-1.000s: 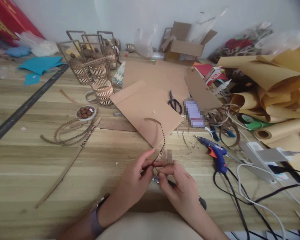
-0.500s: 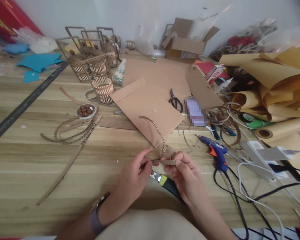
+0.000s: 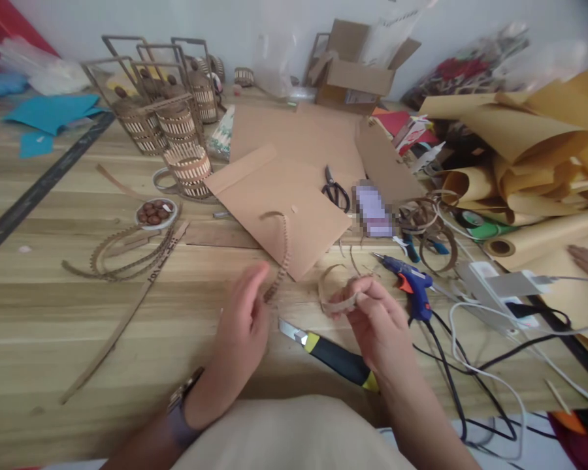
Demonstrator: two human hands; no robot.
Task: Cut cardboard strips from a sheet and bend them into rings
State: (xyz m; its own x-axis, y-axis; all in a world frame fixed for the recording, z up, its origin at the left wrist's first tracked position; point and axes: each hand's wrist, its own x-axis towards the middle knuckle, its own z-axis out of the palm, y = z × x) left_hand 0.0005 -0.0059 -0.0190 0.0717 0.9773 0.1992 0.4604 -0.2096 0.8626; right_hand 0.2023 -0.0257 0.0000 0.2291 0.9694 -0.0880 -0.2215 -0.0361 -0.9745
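My left hand [image 3: 242, 320] holds the lower end of a notched brown cardboard strip [image 3: 287, 245]; the exact grip is partly hidden by the fingers. The strip rises and curves over the cardboard sheet. My right hand [image 3: 379, 323] pinches a plain, thin cardboard strip [image 3: 340, 305], which curls up to the left of its fingers. On the table between and below both hands lies a utility knife [image 3: 336, 356] with a black and yellow handle and its blade out, pointing left. The two strips are apart.
A blue glue gun [image 3: 411, 281] with cables lies to the right, near a white power strip [image 3: 494, 294]. Ahead are a cardboard sheet [image 3: 279, 196], scissors [image 3: 336, 190] and a phone [image 3: 372, 209]. Small lanterns [image 3: 176, 124] and a bowl of brown beads [image 3: 155, 213] stand left.
My hands have drawn apart, the left one moving left with the notched strip. The plain strip in my right hand has come away from it, and more of the knife shows.
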